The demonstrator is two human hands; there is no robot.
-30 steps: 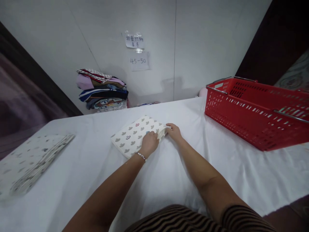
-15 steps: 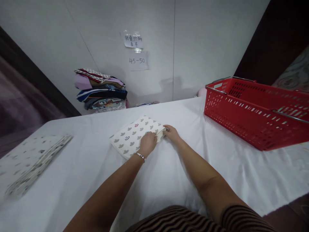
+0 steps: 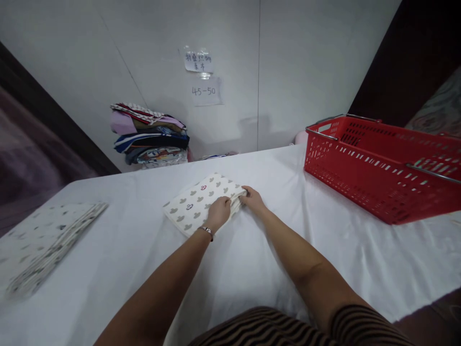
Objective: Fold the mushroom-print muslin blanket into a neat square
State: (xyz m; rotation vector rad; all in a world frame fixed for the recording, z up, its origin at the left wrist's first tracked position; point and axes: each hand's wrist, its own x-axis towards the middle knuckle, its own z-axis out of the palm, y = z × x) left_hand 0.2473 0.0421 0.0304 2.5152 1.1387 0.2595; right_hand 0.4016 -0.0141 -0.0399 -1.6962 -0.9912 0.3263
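Observation:
A folded white cloth with a grey heart-like print and a few small coloured motifs lies flat on the white-covered table. My left hand is closed on its near right edge, with a bracelet at the wrist. At the right corner, the fingers of my right hand pinch the folded layers, which stand slightly apart between the two hands. Farther left rests a second folded cloth, thicker, white with small dark marks.
On the right stands a red perforated basket with metal handles. Behind the table's far edge a pile of folded fabrics rises against the wall. Two paper notes are taped above it.
My left hand has slid slightly left and down along the cloth's edge. My right hand has shifted a little left, and the cloth itself stays in place.

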